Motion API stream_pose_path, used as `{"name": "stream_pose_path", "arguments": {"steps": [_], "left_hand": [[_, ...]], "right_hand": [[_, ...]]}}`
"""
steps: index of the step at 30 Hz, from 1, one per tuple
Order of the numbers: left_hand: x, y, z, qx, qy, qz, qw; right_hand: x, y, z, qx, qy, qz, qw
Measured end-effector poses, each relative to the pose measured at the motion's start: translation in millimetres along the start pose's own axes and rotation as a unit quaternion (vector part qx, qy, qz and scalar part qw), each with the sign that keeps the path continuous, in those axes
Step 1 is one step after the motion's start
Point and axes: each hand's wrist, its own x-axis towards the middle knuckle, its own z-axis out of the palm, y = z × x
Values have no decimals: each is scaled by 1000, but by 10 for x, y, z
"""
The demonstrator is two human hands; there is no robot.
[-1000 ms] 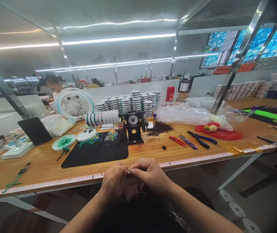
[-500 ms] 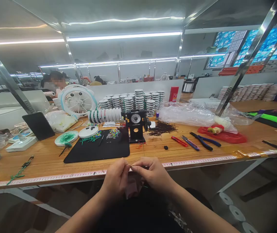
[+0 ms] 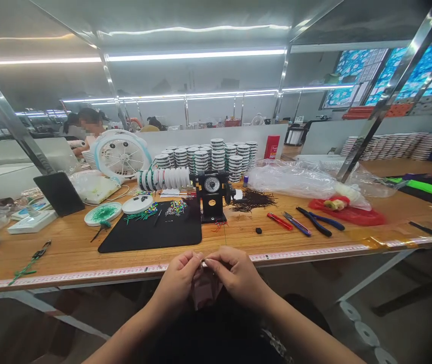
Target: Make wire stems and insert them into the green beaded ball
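Note:
Just in front of the table's edge, my left hand and my right hand meet fingertip to fingertip. Both are closed in a pinch at the upper edge of a small, thin, pinkish-brown pouch, which hangs between them above my lap. Whether it is cloth or plastic, I cannot tell. My fingers partly cover its top, and anything inside it is hidden. Nearest beyond the hands are a paper measuring tape along the edge and a black mat holding colored beads and green cord pieces.
A black winding machine carries a row of white spools. Stacked spools stand behind it. Rightward lie a red cutter, tweezers-like snips, pliers and a red net bag. A person sits beyond the partition.
My left hand has shifted slightly left and its thumb has turned upward. More of the pouch now shows between the hands. The things on the table have stayed put.

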Motion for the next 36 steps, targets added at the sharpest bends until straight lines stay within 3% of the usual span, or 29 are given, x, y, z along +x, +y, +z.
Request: {"name": "stream_pose_path", "arguments": {"steps": [3, 5, 9, 11, 17, 21, 26, 31, 36], "left_hand": [[-33, -7, -7, 62, -3, 36, 997], [-62, -17, -13, 191, 18, 112, 975], [-86, -46, -44, 463, 80, 282, 836], [-71, -49, -58, 494, 88, 305, 810], [-47, 8, -45, 392, 55, 239, 887], [-61, 4, -36, 403, 54, 251, 879], [-58, -11, -31, 452, 69, 274, 846], [-52, 31, -13, 402, 60, 253, 878], [-52, 9, -11, 403, 58, 254, 878]], "right_hand": [[-8, -10, -44, 22, -11, 19, 1000], [0, -8, -67, 52, -17, 42, 998], [26, 4, -70, 113, -28, 78, 990], [31, 7, -53, 111, -16, 78, 991], [19, 5, -49, 111, -19, 59, 992], [20, 10, -73, 129, -25, 83, 988], [32, 35, -66, 143, -20, 94, 985], [24, 54, -79, 166, -36, 111, 979], [21, 28, -72, 178, -25, 122, 976]]}}
